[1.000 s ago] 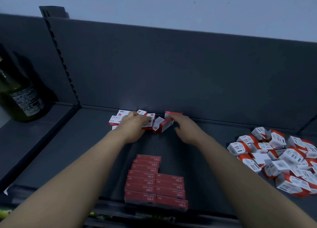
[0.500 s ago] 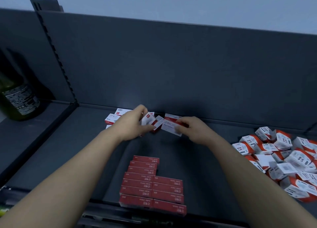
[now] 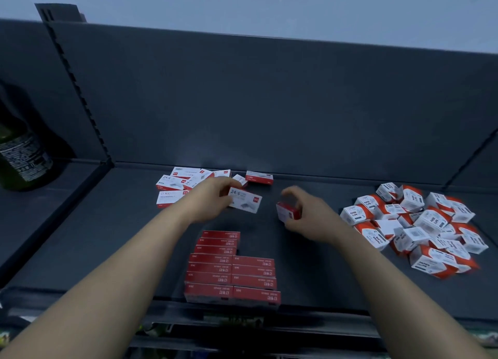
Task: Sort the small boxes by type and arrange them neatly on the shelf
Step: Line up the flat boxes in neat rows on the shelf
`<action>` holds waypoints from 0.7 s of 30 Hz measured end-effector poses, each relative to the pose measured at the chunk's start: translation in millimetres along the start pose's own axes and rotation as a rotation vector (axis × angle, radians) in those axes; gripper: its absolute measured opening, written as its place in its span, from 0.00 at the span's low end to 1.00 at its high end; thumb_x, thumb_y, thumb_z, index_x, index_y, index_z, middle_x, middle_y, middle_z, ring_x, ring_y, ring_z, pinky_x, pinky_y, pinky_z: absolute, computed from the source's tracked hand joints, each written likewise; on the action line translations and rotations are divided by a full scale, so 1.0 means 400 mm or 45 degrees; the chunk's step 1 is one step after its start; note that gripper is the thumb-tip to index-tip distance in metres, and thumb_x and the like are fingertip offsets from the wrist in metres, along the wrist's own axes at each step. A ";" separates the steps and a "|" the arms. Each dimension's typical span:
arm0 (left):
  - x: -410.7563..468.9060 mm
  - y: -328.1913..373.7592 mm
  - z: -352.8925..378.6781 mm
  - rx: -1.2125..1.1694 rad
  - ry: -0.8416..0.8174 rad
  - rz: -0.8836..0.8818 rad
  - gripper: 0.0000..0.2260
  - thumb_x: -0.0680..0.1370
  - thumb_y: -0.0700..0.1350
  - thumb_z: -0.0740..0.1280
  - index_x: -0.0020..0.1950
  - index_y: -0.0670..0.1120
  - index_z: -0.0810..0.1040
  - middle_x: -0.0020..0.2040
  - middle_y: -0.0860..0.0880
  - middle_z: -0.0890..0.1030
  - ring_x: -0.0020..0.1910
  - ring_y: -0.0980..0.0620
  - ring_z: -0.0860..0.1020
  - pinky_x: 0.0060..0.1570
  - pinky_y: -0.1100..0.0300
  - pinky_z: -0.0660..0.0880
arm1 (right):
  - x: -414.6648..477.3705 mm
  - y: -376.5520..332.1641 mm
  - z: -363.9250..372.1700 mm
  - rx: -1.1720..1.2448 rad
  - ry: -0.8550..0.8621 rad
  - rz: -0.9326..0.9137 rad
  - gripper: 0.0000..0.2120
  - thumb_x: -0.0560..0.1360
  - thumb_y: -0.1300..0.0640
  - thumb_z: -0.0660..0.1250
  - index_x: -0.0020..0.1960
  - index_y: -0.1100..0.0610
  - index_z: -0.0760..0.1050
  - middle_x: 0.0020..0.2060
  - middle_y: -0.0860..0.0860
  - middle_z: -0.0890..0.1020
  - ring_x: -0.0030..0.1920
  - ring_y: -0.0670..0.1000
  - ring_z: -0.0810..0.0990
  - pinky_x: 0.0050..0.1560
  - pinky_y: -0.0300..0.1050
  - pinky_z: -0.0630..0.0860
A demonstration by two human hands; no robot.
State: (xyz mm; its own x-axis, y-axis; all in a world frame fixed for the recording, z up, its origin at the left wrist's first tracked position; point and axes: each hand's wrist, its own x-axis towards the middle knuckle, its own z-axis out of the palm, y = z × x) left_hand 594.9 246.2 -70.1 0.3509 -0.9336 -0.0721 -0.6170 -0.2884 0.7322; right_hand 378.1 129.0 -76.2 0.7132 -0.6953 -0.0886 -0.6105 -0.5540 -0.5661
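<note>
Lining the front edge of the shelf, red boxes laid flat in two touching columns. Past them, mid-shelf: pinching a white 24/6 box by its end with the left hand, fingers clamped on it; gripping a small red box with the right hand, fingers curled round it. Well apart toward the right edge, a loose heap of paper-clip boxes. Along the back edge, scattered white-and-red boxes, one red-sided box just beside them.
</note>
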 end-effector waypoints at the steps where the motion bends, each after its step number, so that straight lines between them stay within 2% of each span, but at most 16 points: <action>1: 0.000 0.002 0.007 -0.011 -0.009 -0.004 0.15 0.78 0.36 0.63 0.62 0.49 0.77 0.55 0.51 0.81 0.54 0.52 0.79 0.58 0.53 0.76 | -0.005 -0.002 0.004 -0.013 -0.027 -0.020 0.20 0.71 0.56 0.69 0.61 0.45 0.70 0.50 0.43 0.77 0.49 0.47 0.77 0.50 0.42 0.74; 3: -0.001 0.003 0.018 -0.004 -0.030 -0.016 0.14 0.77 0.37 0.65 0.61 0.49 0.78 0.56 0.50 0.82 0.54 0.54 0.79 0.58 0.56 0.76 | -0.010 -0.004 0.005 -0.018 0.001 -0.037 0.19 0.72 0.56 0.68 0.62 0.46 0.73 0.56 0.45 0.77 0.55 0.47 0.77 0.55 0.41 0.74; 6: 0.000 0.001 0.027 0.055 -0.041 -0.031 0.15 0.77 0.39 0.67 0.62 0.50 0.78 0.58 0.50 0.81 0.56 0.54 0.79 0.58 0.59 0.75 | -0.006 0.002 0.005 -0.097 0.035 -0.053 0.20 0.73 0.56 0.68 0.64 0.45 0.73 0.61 0.48 0.73 0.58 0.48 0.75 0.58 0.39 0.70; 9: 0.003 -0.001 0.028 0.106 -0.004 -0.028 0.16 0.75 0.41 0.69 0.62 0.51 0.79 0.57 0.50 0.82 0.54 0.54 0.79 0.55 0.61 0.74 | 0.002 0.009 0.010 -0.186 0.060 -0.110 0.19 0.73 0.57 0.66 0.63 0.47 0.75 0.70 0.45 0.68 0.67 0.48 0.70 0.63 0.40 0.66; 11: 0.004 -0.003 0.028 0.120 0.002 -0.035 0.16 0.75 0.41 0.69 0.62 0.51 0.79 0.56 0.51 0.82 0.53 0.54 0.79 0.53 0.61 0.74 | 0.005 0.011 0.012 -0.231 0.046 -0.134 0.15 0.74 0.56 0.67 0.60 0.49 0.78 0.70 0.45 0.70 0.68 0.47 0.70 0.63 0.39 0.65; 14: 0.005 -0.005 0.031 0.142 -0.011 -0.020 0.15 0.75 0.42 0.69 0.62 0.51 0.79 0.56 0.51 0.82 0.52 0.55 0.79 0.51 0.63 0.73 | 0.007 0.016 0.010 -0.076 -0.039 -0.112 0.15 0.71 0.53 0.72 0.57 0.50 0.77 0.61 0.45 0.75 0.59 0.45 0.75 0.59 0.36 0.68; 17: 0.003 -0.007 0.031 0.216 -0.048 0.003 0.14 0.77 0.43 0.68 0.62 0.51 0.79 0.57 0.52 0.82 0.53 0.56 0.78 0.52 0.63 0.72 | 0.011 0.022 0.002 0.234 -0.140 -0.051 0.17 0.69 0.64 0.72 0.55 0.52 0.74 0.49 0.45 0.81 0.49 0.46 0.81 0.57 0.48 0.78; 19: 0.001 -0.007 0.029 0.265 -0.074 0.012 0.13 0.78 0.44 0.66 0.62 0.51 0.79 0.59 0.53 0.81 0.54 0.58 0.76 0.54 0.64 0.70 | 0.019 0.030 -0.005 0.199 -0.053 -0.055 0.13 0.71 0.66 0.69 0.51 0.52 0.75 0.44 0.46 0.83 0.45 0.46 0.83 0.54 0.51 0.79; 21: 0.001 -0.004 0.028 0.287 -0.094 0.020 0.13 0.78 0.44 0.66 0.63 0.50 0.79 0.61 0.53 0.80 0.54 0.59 0.75 0.54 0.65 0.69 | 0.017 0.031 -0.013 0.195 -0.032 -0.050 0.08 0.73 0.63 0.70 0.48 0.52 0.76 0.43 0.48 0.84 0.37 0.43 0.83 0.44 0.47 0.82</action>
State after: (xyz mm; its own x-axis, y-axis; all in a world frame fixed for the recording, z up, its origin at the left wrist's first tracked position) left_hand 588.0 244.0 -78.7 0.2928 -0.9490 -0.1172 -0.7664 -0.3062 0.5647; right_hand 373.6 115.1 -79.7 0.7449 -0.6619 -0.0836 -0.5239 -0.5028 -0.6876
